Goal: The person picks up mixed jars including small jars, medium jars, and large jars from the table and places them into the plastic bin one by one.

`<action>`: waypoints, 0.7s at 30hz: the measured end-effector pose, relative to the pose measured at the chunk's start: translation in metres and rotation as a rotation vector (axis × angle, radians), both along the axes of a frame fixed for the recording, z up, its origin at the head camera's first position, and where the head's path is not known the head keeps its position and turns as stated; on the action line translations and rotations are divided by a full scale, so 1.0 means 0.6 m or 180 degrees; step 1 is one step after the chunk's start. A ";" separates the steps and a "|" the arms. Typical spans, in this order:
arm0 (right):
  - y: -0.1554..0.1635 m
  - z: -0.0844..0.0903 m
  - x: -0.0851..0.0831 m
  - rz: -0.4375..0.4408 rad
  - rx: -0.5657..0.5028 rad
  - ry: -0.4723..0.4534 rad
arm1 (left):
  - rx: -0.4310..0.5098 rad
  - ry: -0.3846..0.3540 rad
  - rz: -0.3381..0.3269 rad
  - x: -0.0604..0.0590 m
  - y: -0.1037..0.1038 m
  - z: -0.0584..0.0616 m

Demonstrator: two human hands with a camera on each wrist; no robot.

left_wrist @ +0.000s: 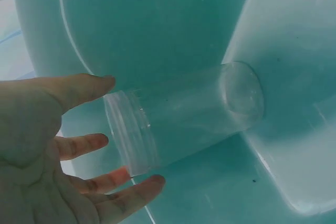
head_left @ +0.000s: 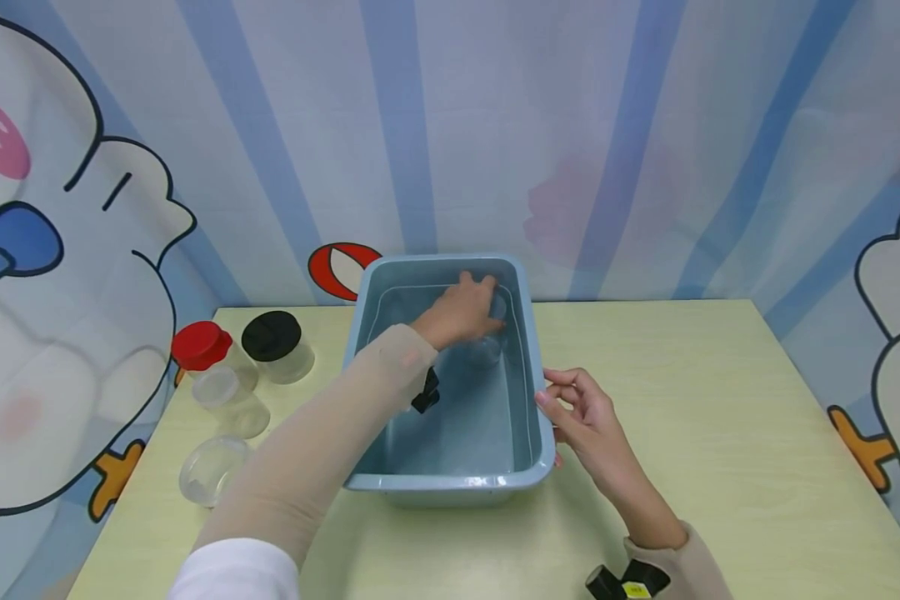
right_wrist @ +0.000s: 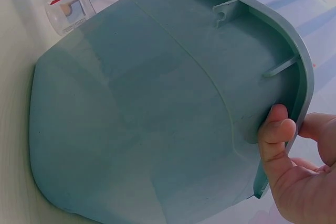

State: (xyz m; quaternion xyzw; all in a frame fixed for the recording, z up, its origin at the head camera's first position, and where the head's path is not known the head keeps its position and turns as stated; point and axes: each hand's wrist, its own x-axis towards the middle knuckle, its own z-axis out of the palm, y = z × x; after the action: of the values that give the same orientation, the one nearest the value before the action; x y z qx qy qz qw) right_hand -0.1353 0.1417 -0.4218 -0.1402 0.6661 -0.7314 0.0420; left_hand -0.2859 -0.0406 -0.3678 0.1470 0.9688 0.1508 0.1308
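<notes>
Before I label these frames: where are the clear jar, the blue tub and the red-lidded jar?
clear jar [left_wrist: 184, 119], left wrist view, its side wall.
blue tub [head_left: 450, 481], head view, near rim.
red-lidded jar [head_left: 199, 343], head view, its lid.

The left hand [left_wrist: 47, 156] sits low on the left with fingers spread and mostly straight, right at the threaded mouth of a clear jar [left_wrist: 184, 116]. The jar's lying on its side inside a teal tub [left_wrist: 157, 19], base pointing away toward the tub wall. Fingertips look to be touching the rim, not wrapped round it.
</notes>
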 end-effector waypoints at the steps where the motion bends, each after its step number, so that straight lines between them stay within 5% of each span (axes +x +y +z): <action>1: 0.000 0.000 0.000 -0.0001 0.0002 -0.0004 | 0.0006 -0.0006 0.0007 0.000 0.000 0.002; 21: 0.000 0.000 0.000 0.0018 0.0006 0.0004 | 0.0156 0.0040 -0.0036 0.006 -0.021 0.051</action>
State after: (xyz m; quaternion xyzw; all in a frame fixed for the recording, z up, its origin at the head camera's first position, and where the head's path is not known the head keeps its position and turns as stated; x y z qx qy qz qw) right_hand -0.1350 0.1417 -0.4220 -0.1425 0.6664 -0.7305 0.0438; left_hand -0.2821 -0.0534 -0.3371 0.1566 0.9647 0.1728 0.1220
